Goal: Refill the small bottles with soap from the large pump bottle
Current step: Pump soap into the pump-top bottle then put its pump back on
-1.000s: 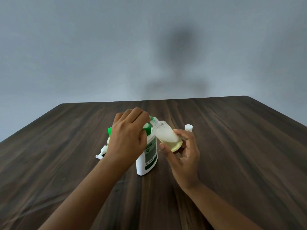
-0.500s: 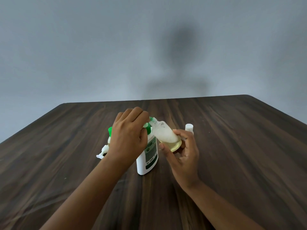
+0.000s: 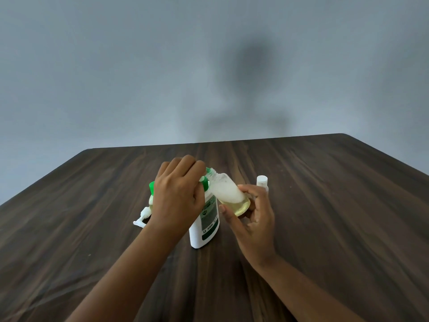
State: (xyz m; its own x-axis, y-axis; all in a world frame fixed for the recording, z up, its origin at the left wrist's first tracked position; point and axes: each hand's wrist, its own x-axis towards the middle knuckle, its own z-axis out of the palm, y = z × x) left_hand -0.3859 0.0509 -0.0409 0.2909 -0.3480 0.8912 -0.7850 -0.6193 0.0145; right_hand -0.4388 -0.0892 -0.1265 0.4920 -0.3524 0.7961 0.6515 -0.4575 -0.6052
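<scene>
The large white pump bottle (image 3: 204,226) with a green pump stands upright mid-table. My left hand (image 3: 178,194) is curled over its pump head and hides most of it. My right hand (image 3: 253,219) grips a small clear bottle (image 3: 228,194) near its base. The bottle is tilted, with its open neck up against the green pump nozzle. Foamy white soap and a layer of yellowish liquid sit inside it.
A small bottle with a green cap (image 3: 151,189) stands behind my left hand. A loose white pump top (image 3: 141,218) lies on the dark wooden table (image 3: 325,205) to the left. A white-capped small bottle (image 3: 262,181) stands behind my right hand.
</scene>
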